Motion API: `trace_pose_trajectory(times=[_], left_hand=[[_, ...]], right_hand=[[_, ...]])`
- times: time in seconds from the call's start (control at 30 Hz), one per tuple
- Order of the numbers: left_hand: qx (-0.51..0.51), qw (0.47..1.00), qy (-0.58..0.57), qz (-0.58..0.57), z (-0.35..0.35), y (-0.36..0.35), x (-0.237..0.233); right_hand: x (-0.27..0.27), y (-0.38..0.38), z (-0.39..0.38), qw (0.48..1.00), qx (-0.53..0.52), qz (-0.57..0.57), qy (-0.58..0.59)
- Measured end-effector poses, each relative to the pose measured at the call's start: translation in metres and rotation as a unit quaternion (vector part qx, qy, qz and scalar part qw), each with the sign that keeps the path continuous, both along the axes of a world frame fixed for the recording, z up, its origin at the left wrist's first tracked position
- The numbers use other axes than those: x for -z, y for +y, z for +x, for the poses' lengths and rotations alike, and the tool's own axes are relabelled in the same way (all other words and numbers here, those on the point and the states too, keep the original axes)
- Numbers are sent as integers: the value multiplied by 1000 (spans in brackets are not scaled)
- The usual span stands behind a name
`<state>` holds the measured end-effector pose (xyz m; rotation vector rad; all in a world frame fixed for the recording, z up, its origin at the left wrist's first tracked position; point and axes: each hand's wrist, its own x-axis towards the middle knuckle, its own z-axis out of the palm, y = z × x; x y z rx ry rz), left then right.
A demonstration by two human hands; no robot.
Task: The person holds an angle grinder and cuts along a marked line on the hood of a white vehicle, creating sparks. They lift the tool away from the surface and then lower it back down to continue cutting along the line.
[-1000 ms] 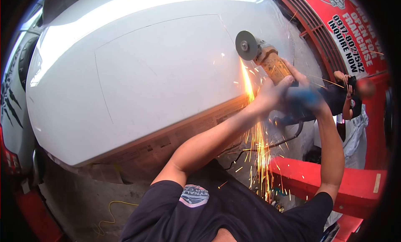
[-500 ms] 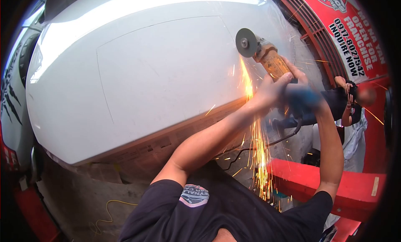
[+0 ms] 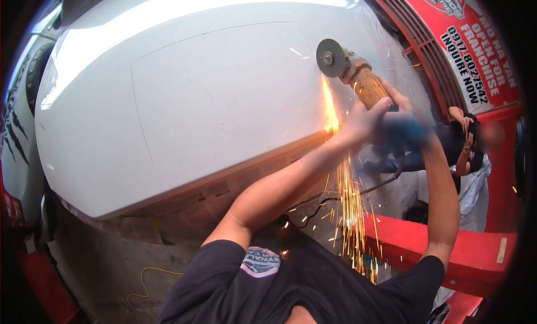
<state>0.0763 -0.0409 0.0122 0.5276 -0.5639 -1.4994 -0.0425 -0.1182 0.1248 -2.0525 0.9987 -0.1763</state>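
An angle grinder (image 3: pixel 369 88) with an orange body is held in both hands over the right part of a white car panel (image 3: pixel 224 100). Its grey disc (image 3: pixel 330 58) meets the panel, and orange sparks (image 3: pixel 349 212) stream down toward the floor. My left hand (image 3: pixel 361 120) has its fingers wrapped round the grinder body from the near side. Behind it, my right hand (image 3: pixel 400 103) grips the rear of the tool, partly blurred. Thin dark lines outline a large shape on the panel.
Brown masking paper (image 3: pixel 224 192) runs along the panel's lower edge. A red beam (image 3: pixel 447 248) stands at the right. Another person (image 3: pixel 464 139) is at the right, near a red banner (image 3: pixel 475 39). A dark cable and a yellow cord (image 3: pixel 146 279) lie on the floor.
The disc has shifted very slightly to the right along the panel. The spark stream has changed shape. Both hands keep their hold.
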Motion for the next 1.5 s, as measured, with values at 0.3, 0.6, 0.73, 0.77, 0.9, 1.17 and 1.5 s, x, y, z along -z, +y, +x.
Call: trace_pose_trajectory(times=[0.3,0.6,0.73,0.77,0.9,1.17,1.5], left_hand=[[30,999,-38,-7,-1,7,1],[33,999,-13,-17,10,0,0],[20,1000,-22,1,12,-2,-1],[18,1000,-24,1,12,-3,-1],[30,999,-36,18,14,-8,2],[14,999,-39,7,19,-8,-1],[15,1000,-25,9,19,-5,-2]], right_hand=[[-1,9,-8,1000,4,16,-5],[3,-3,2,1000,-11,17,-14],[0,-1,8,1000,-2,27,-10],[0,-3,8,1000,-3,26,-10],[4,-12,8,1000,-15,0,-5],[6,-15,10,1000,-17,2,-12],[4,-12,9,1000,-21,-4,-6]])
